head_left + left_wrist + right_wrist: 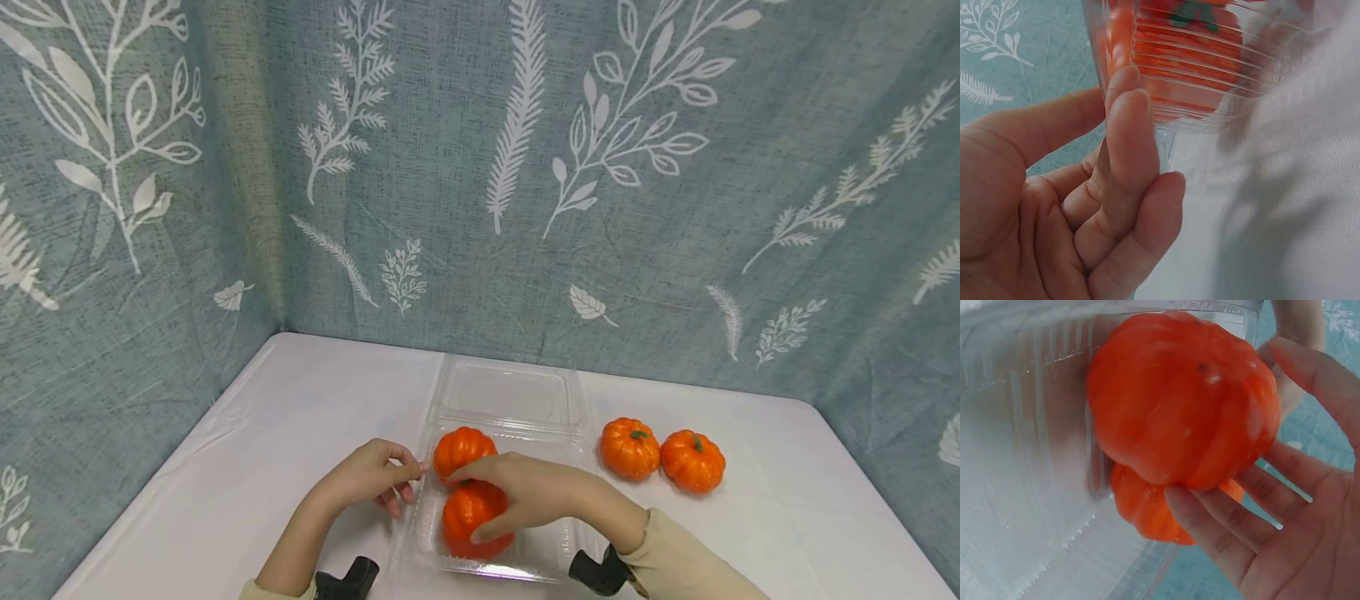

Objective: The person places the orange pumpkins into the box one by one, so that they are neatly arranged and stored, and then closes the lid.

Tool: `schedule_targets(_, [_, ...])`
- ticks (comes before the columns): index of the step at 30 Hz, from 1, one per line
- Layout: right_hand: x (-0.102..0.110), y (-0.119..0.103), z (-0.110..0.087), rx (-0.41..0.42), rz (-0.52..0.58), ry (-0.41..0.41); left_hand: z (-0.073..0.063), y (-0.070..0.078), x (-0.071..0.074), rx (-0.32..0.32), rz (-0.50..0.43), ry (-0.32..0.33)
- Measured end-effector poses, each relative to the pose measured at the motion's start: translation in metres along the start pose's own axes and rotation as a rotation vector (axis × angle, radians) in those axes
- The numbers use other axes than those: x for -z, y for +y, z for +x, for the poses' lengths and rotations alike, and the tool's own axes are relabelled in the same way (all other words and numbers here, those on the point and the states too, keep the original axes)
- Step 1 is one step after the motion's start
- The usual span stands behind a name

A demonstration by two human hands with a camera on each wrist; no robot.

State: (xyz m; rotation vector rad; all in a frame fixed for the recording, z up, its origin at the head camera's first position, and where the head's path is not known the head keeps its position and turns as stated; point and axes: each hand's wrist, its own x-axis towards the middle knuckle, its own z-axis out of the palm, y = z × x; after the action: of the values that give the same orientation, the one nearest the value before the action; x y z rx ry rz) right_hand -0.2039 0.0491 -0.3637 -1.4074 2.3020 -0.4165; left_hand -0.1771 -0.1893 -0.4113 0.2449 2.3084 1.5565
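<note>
Head view: the clear box [543, 550] sits on the tabletop [315, 375], its lid [510, 396] by the back edge. The right hand [528, 497] grips the front pumpkin [465, 518] inside. Two pumpkins [628, 452] lie toward the right edge.

Left wrist view: the left hand [1085, 209] seems to pinch the box's side.

Right wrist view: the back pumpkin [1147, 506] is close; a hard push could knock it sideways.

left hand [372, 475]: lightly curled | right hand [523, 490]: palm down, spread, curved
</note>
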Motion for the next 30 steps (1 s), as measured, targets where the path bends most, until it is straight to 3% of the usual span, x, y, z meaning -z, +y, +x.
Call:
schedule_targets(9, [0.0,-0.002,-0.001,0.018,0.013,-0.007,0.0,0.0,0.0,0.002,0.001,-0.004])
schedule_targets(21, [-0.009,-0.005,0.005,-0.033,0.051,0.073,-0.001,-0.001,-0.001,0.005,-0.004,-0.001])
schedule_targets(30, [-0.011,-0.007,0.001,0.0,0.118,0.135,-0.002,-0.002,-0.001,0.001,-0.002,0.0])
